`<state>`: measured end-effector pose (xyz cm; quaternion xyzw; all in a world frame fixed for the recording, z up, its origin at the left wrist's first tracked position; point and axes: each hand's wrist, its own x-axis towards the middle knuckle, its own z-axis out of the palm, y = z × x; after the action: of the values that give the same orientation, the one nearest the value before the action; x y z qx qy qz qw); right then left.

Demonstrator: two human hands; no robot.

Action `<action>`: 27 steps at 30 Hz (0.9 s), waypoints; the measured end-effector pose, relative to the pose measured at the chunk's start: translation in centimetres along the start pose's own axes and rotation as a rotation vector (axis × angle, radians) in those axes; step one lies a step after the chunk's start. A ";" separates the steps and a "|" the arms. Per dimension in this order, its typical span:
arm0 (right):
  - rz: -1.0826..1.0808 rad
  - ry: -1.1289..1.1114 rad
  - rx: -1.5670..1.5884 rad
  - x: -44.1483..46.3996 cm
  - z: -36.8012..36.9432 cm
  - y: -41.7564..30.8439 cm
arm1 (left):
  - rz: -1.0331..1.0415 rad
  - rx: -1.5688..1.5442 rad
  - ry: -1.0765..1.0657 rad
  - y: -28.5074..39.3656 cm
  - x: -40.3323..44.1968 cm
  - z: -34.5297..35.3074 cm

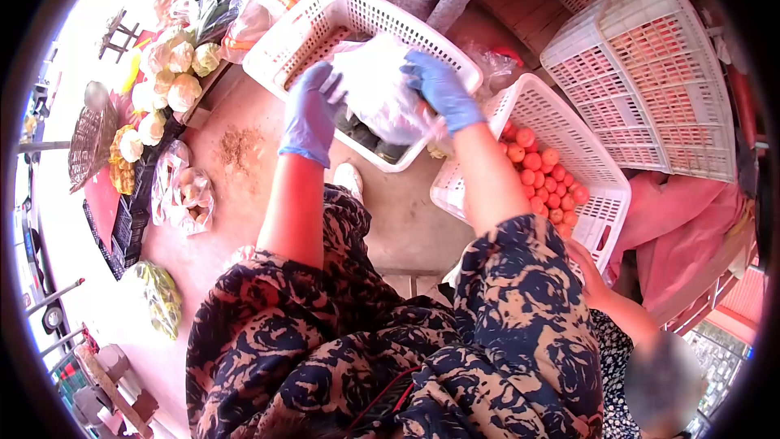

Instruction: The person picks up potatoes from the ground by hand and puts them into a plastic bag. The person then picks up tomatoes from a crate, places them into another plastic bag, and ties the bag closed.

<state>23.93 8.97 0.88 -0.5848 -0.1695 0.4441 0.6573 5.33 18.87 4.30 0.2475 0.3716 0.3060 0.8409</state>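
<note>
Both my hands wear thin blue gloves and are over a white perforated crate. My left hand (pixel 311 110) is at the left edge of a white plastic bag (pixel 378 85), its fingers bent toward it. On the bag's right side, my right hand (pixel 443 91) has its fingers curled against the plastic. The bag looks bunched up, and its contents are hidden. Beneath it, dark green vegetables (pixel 366 136) lie in the white crate (pixel 276 39). Just right of my right forearm, a second white crate (pixel 605 187) holds tomatoes (pixel 552 181).
Stacked white crates (pixel 642 73) stand at the upper right. Cauliflowers (pixel 183 93) and bagged vegetables line the left, with a bag of round produce (pixel 191 195) and a bag of greens (pixel 158 297) on the floor. Another person (pixel 626 321) is close at the lower right, one hand near the tomato crate.
</note>
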 end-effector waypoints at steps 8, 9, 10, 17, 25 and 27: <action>0.017 -0.124 -0.026 -18.1 0.6 0.3 | -0.401 -0.350 -0.770 -9.1 1.7 4.6; 0.054 -0.065 -0.039 -20.3 0.3 0.7 | -0.399 -0.374 -0.827 -11.7 4.5 4.0; 0.092 -0.006 -0.050 -22.3 -0.2 1.1 | -0.375 -0.342 -0.802 -11.6 4.4 4.6; -0.267 0.975 -0.224 -43.5 -12.2 -3.2 | -0.213 -0.104 -0.612 -8.0 2.0 5.0; -0.559 1.498 -0.839 -53.4 -17.2 -6.8 | -0.154 0.066 -0.621 -9.0 3.1 5.4; -0.485 1.530 -0.814 -53.6 -17.4 -7.6 | -0.145 0.086 -0.630 -8.9 3.1 5.3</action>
<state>10.40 -43.13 19.27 -0.8565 0.0514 -0.3119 0.4080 14.04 13.88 0.31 0.3380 0.1224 0.1378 0.9229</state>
